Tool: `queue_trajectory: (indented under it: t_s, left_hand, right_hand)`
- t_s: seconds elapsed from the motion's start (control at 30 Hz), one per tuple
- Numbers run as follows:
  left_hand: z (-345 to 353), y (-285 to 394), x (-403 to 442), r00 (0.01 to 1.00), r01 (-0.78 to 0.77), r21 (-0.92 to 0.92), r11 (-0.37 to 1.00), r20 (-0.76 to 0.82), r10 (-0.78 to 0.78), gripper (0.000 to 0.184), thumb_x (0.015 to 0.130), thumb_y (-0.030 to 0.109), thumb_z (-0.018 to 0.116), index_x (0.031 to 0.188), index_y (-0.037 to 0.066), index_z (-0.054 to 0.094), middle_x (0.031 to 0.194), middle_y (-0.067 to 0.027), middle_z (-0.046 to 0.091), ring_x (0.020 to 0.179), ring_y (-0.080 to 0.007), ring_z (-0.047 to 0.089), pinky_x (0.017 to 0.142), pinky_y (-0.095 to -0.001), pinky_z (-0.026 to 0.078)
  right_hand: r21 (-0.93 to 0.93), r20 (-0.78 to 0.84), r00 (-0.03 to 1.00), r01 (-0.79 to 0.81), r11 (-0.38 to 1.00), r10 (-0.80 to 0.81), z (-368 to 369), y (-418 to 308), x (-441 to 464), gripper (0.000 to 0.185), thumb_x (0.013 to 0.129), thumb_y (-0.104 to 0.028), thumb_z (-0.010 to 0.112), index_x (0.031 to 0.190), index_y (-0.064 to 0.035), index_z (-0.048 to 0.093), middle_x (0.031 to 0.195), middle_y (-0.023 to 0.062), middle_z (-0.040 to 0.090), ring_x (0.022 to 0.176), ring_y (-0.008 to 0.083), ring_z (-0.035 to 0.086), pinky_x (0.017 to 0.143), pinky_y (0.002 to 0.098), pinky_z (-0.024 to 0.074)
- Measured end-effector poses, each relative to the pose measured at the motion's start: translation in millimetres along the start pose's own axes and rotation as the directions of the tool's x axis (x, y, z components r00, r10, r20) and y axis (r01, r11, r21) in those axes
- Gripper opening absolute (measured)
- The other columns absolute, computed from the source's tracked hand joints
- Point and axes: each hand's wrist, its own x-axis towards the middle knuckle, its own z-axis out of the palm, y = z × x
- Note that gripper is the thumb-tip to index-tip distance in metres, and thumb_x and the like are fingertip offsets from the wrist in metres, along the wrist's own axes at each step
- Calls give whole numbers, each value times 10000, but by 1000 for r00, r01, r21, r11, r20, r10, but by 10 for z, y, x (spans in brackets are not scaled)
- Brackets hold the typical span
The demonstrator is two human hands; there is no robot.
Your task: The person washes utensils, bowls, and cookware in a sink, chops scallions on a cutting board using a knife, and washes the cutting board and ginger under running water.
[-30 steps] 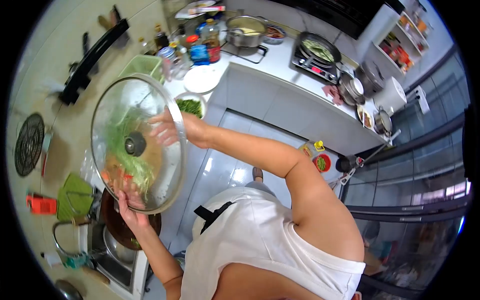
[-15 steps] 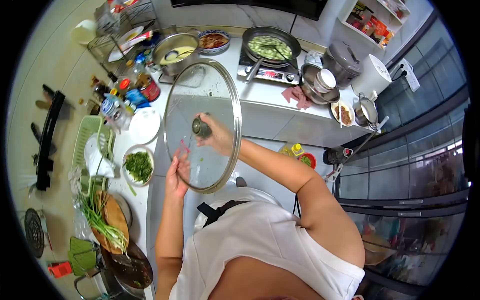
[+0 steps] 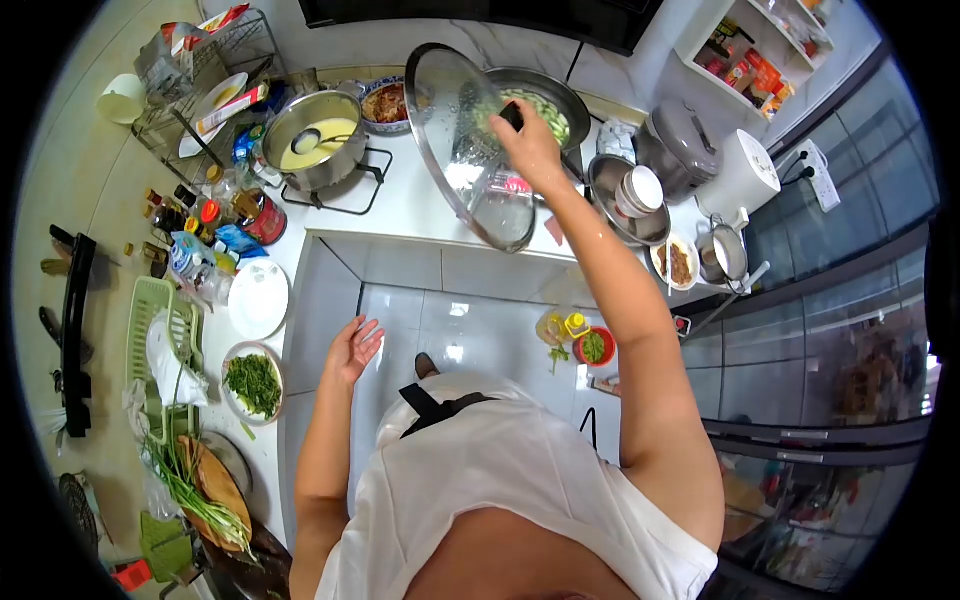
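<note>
My right hand (image 3: 530,142) grips the dark knob of a large glass lid (image 3: 452,165). Tilted on edge, the lid hangs in front of the wok (image 3: 563,97) and covers its left part. Green pieces of food show in the wok, partly seen through the glass. An induction cooker under the wok is mostly hidden by the lid and my arm. Held low before the counter, my left hand (image 3: 355,348) is empty with its fingers apart. Nearest to it on the left counter is a plate of chopped greens (image 3: 252,387).
A pot (image 3: 318,140) of pale yellow liquid with a ladle stands by a gas burner (image 3: 345,185). Right of the wok are a steel basin (image 3: 618,205) with white bowls and a rice cooker (image 3: 685,150). Bottles, a white plate (image 3: 259,298) and scallions (image 3: 195,495) line the left counter.
The lid has moved up and right, from before my body to the wok, with my right hand on its knob. My left hand has come off the lid.
</note>
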Motion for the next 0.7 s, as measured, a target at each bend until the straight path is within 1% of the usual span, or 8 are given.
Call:
queue_trajectory:
  t_s: [0.07,0.13,0.17,0.27,0.3,0.4,0.5,0.7]
  left_hand:
    - [-111,109,111,1000,3,-21,1000,-16,-3,398,922,249,541,1259,55,454,1229,-158,556,1052,-307,587,854,-375,501]
    - [-258,191,258,999,-19,-65,998,-32,17,358,916,255,554,1213,71,481,1233,-157,559,1037,-296,598,834,-368,513]
    - [-307,211,304,999,-28,-89,996,-45,25,337,912,258,561,1190,79,495,1235,-156,560,1029,-290,603,824,-365,519]
    - [-349,328,347,997,-44,-88,995,-61,39,362,919,264,545,1224,79,485,1211,-139,578,1042,-282,595,846,-371,496]
    - [-404,323,362,997,-47,-100,994,-71,40,360,918,266,546,1222,82,488,1211,-138,579,1039,-281,596,841,-371,498]
    - [-523,276,372,992,-67,-144,987,-117,50,355,915,271,550,1215,89,497,1209,-135,581,1029,-279,600,830,-370,502]
    - [-624,203,307,977,-114,-176,978,-197,78,345,911,273,554,1200,90,507,1202,-134,584,1020,-278,602,825,-371,504]
    - [-607,-122,174,937,-173,-273,946,-342,73,315,912,264,548,1172,87,525,1181,-137,592,1007,-277,606,815,-356,510]
  right_hand:
    - [-132,-88,995,32,991,-44,85,247,366,568,797,-438,619,1195,-40,546,1045,270,595,963,399,587,851,449,453]
    - [-264,-116,993,2,964,-34,127,385,695,583,798,-448,614,1218,-50,538,1043,291,582,980,418,578,854,455,452]
    - [-322,-107,994,-9,947,-27,156,503,870,609,797,-460,613,1252,-66,516,1070,297,568,1006,426,570,863,464,455]
    - [-463,-104,993,-99,881,57,270,731,1244,635,792,-494,612,1285,-108,506,1134,263,573,1047,415,563,903,456,445]
    - [-506,-79,994,-100,857,70,313,828,1343,636,798,-475,621,1310,-126,476,1180,276,523,1031,431,566,870,473,470]
    - [-629,-32,986,-146,764,162,443,1119,1597,641,798,-464,632,1331,-155,455,1207,247,503,1031,401,577,862,454,479]
    - [-685,16,980,-133,716,197,504,1425,1797,634,799,-454,636,1336,-173,449,1204,235,500,1022,386,585,859,451,480]
    - [-704,99,972,-82,705,212,579,1842,2054,619,794,-430,637,1326,-174,453,1199,232,500,1021,396,583,848,473,485]
